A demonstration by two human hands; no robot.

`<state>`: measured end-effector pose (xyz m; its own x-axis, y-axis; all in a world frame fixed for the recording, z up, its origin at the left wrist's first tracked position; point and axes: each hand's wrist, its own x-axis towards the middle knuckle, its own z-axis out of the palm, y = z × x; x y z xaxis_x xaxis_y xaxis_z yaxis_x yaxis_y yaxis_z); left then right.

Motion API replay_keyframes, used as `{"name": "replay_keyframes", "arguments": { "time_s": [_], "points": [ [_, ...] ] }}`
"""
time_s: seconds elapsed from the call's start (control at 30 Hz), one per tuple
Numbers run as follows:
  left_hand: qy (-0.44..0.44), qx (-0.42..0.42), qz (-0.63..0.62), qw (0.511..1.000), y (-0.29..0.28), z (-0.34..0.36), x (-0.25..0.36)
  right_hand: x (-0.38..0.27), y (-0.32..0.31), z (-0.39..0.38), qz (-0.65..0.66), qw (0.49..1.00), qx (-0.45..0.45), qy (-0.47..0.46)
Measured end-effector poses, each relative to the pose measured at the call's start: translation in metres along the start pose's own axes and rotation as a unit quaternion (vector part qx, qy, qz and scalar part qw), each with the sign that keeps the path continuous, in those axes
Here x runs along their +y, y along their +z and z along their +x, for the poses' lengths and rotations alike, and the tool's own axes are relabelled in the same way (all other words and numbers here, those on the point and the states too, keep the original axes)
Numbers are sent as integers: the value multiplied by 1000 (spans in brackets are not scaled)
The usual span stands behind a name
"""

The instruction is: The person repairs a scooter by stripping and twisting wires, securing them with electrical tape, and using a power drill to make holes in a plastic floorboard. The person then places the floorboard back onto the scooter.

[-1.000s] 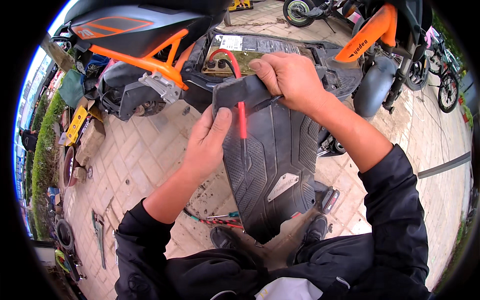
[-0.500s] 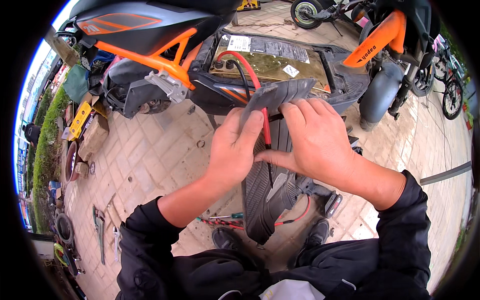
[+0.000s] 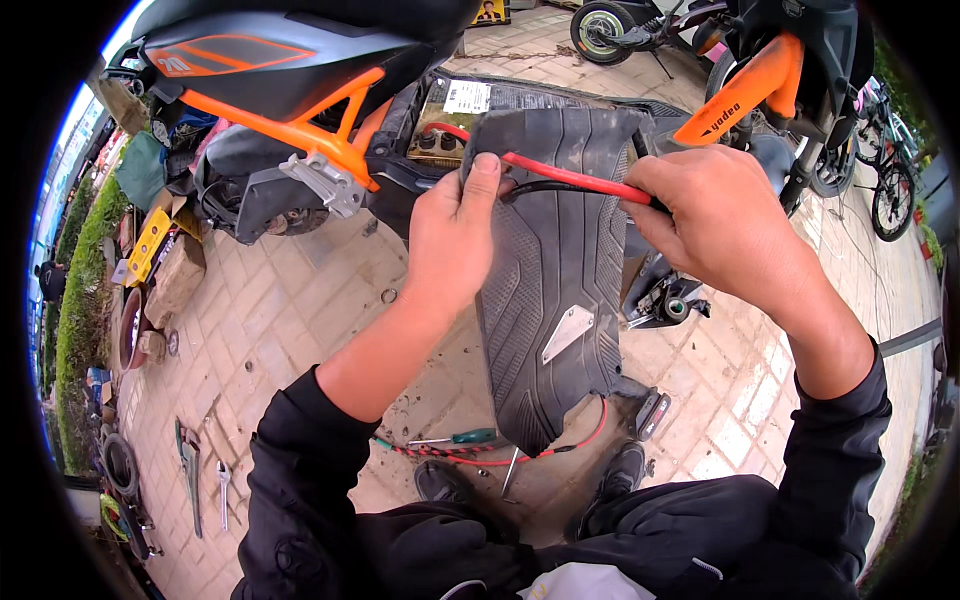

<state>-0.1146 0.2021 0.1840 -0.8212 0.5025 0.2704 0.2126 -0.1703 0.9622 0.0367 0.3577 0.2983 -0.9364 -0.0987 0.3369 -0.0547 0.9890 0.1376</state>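
Pale block paving (image 3: pixel 290 320) spreads below both grips. Beyond them stands a grey-and-orange scooter (image 3: pixel 255 60), its seat end to the left grip's far left. A black rubber floor mat (image 3: pixel 555 250) slopes down between the grips towards the person; the left grip (image 3: pixel 450 235) pinches its upper left edge, thumb on the face. Past the left grip, partly hidden by the mat, lies a gold battery (image 3: pixel 437 145). A red cable (image 3: pixel 580 178) and a black cable (image 3: pixel 560 187) come off the mat next to the left thumb and run across to the right grip (image 3: pixel 715 210), which is closed around both. Nearer the person than the left grip are a green-handled screwdriver (image 3: pixel 470 437) and, farther left, a spanner (image 3: pixel 223 495). A small metal plate (image 3: pixel 567 333) sits on the mat, between the grips and nearer the person.
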Motion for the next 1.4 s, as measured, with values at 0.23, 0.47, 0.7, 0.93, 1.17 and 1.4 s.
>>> {"name": "replay_keyframes", "arguments": {
  "time_s": [0.23,0.47,0.7,0.93,1.17,1.4],
  "points": [
    [-92,-8,-99,991,2,44,-7,65,-35,49,-123,989,78,-17],
    [-83,25,-258,962,11,61,-3,67,-55,106,444,882,96,125],
    [-16,35,-177,983,27,62,-3,69,57,69,811,575,103,30],
    [-68,26,-248,966,30,55,-6,25,85,97,589,773,135,194],
    [-68,46,-229,970,4,70,-15,77,-32,98,546,715,426,95],
    [-131,162,-314,926,-15,103,-46,77,41,78,611,671,368,201]
  ]
}}
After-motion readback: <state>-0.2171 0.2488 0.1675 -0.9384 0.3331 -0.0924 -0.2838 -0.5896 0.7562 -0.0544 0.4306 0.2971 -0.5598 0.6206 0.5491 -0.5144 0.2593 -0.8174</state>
